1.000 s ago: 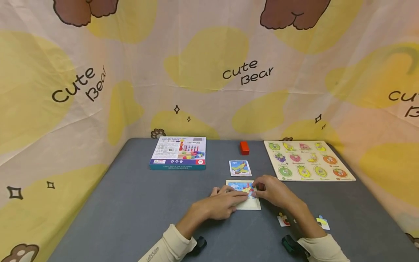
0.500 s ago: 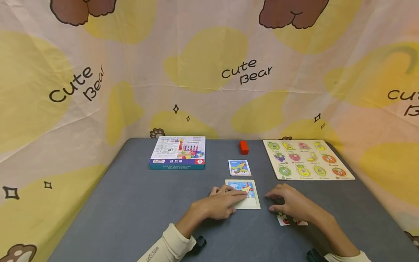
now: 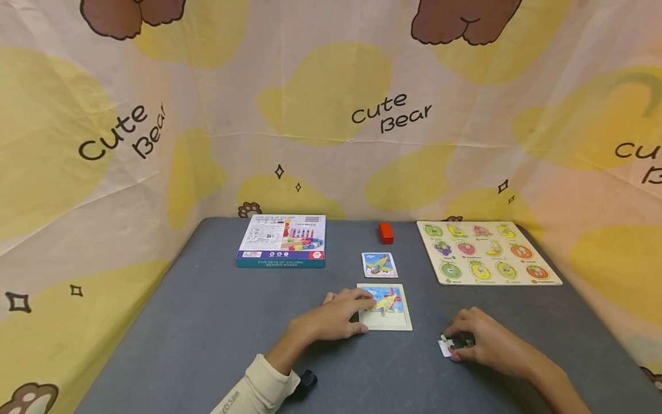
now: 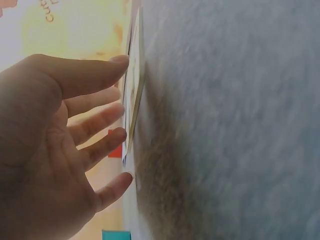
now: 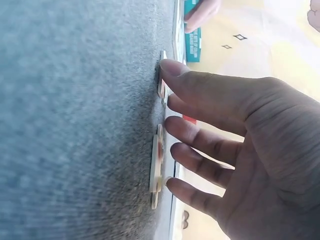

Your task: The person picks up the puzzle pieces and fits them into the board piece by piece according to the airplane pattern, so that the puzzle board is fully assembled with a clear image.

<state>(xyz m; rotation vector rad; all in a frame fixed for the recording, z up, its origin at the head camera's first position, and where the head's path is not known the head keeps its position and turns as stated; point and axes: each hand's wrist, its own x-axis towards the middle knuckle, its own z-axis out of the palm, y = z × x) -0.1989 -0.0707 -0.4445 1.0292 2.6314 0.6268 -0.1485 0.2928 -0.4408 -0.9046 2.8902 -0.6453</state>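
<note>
My left hand (image 3: 333, 315) rests on the left side of a small wooden jigsaw board (image 3: 395, 322), fingers loosely spread. An airplane picture fills the board's upper part; its lower strip is bare wood. In the left wrist view the fingertips meet the board's edge (image 4: 136, 95). To the right, my right hand (image 3: 491, 342) pinches a small jigsaw piece (image 3: 444, 348) at the tabletop between thumb and forefinger. The right wrist view has this piece (image 5: 161, 87) under the thumb, and another jigsaw piece (image 5: 155, 162) lying below the other fingers.
An airplane picture card (image 3: 379, 265) lies just behind the board, with a red block (image 3: 385, 233) farther back. A boxed bead set (image 3: 281, 241) stands at the back left. At the back right lies a fruit puzzle board (image 3: 488, 253). Printed cloth walls (image 3: 310, 115) enclose the grey table (image 3: 217, 345).
My right hand has left the board's right edge and moved right and toward me, down to a loose jigsaw piece. My left hand has drawn back slightly left, uncovering more of the airplane.
</note>
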